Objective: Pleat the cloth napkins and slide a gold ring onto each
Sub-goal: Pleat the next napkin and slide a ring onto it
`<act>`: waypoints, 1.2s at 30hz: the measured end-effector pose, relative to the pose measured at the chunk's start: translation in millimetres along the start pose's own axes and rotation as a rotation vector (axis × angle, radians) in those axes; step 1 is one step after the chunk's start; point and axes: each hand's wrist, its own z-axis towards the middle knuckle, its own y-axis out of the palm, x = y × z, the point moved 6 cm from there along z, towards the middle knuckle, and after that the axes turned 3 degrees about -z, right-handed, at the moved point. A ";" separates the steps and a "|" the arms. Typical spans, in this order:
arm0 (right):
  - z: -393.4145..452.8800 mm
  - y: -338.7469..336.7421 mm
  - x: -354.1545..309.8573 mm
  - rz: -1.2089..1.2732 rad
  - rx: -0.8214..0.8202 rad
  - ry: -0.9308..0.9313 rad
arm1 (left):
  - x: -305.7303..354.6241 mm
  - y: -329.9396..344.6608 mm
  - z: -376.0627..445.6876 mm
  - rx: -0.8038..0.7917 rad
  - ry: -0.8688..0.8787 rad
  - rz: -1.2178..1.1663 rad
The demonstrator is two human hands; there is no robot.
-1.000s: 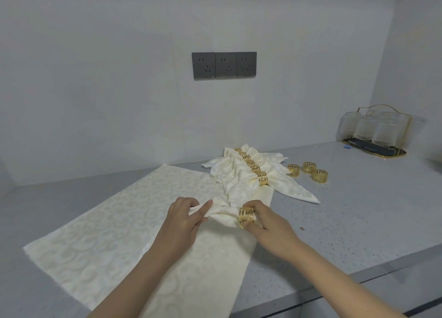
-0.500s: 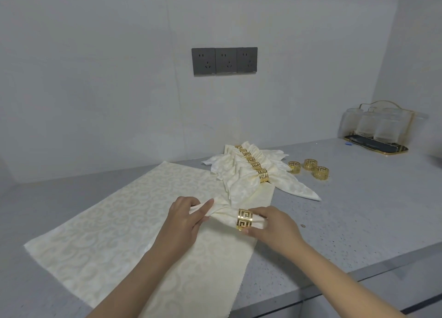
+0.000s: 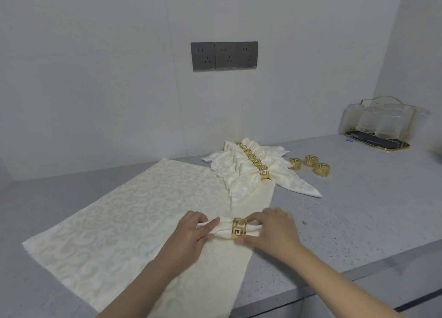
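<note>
1. Hands meet at six o'clock on the counter [image 3: 358,210]: the left hand [image 3: 191,236] pinches one end of the gathered napkin [image 3: 223,229] between curled fingers and thumb, while the right hand [image 3: 272,229] pinches the gold ring [image 3: 239,228], which sits round the pleats.
2. Beneath lies a flat cloth [image 3: 119,222]; finished napkins [image 3: 241,169] pile at twelve o'clock, three spare rings [image 3: 311,164] at one o'clock.
3. Slipping seems the risk: if the left pinch loosens, the pleats could spring apart and bunch against the ring.
4. Dragging the bundle sideways could also rumple the flat cloth under it.
5. A ring left off-centre would likely make lopsided fans.
</note>
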 end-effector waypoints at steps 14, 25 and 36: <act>45.0 18.3 -34.7 0.144 -0.617 -0.235 | -15.9 5.4 3.7 -0.141 -0.080 -0.058; 25.7 23.2 -23.8 0.463 -0.375 -0.183 | 8.2 18.4 13.9 -0.275 -0.499 -0.005; 19.6 33.0 -12.4 0.626 -0.144 -0.172 | -3.6 21.9 26.2 -0.381 -0.764 -0.276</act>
